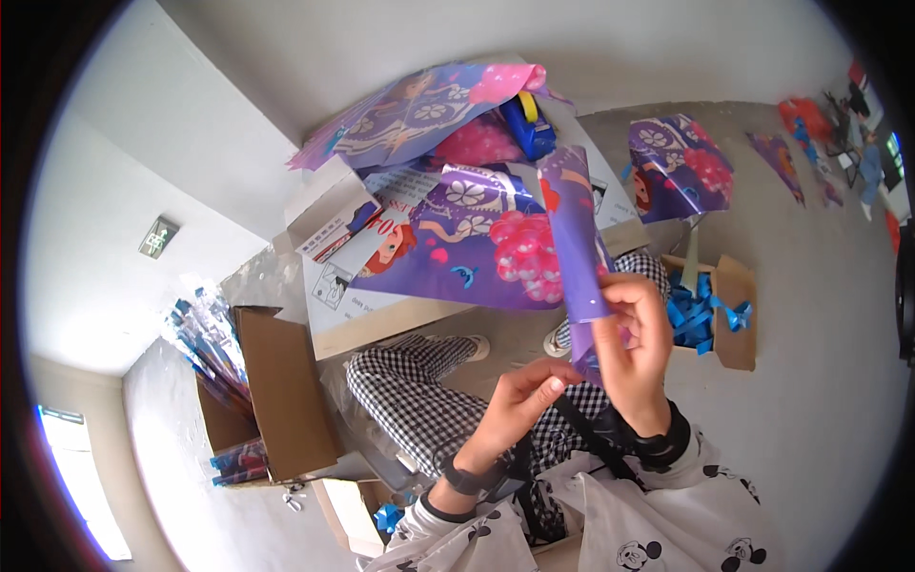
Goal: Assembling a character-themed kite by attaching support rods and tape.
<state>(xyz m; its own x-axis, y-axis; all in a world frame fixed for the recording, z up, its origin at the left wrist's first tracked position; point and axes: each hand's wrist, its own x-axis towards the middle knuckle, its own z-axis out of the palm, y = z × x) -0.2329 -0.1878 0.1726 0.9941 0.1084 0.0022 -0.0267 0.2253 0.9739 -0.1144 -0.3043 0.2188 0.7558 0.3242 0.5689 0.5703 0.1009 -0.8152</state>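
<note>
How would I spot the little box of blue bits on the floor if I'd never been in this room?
Start at the grey concrete floor to the person's right. Just beyond the right hand sits a small open cardboard box with its flaps spread. Unlike the taller box by the wall, it holds bright blue plastic pieces.

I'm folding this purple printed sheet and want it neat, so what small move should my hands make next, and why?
Probably bring the left hand up to pinch the lower end of the purple sheet. Only the right hand grips it now, and the left fingertips sit just beside its bottom edge, so that end hangs unsupported.
</note>
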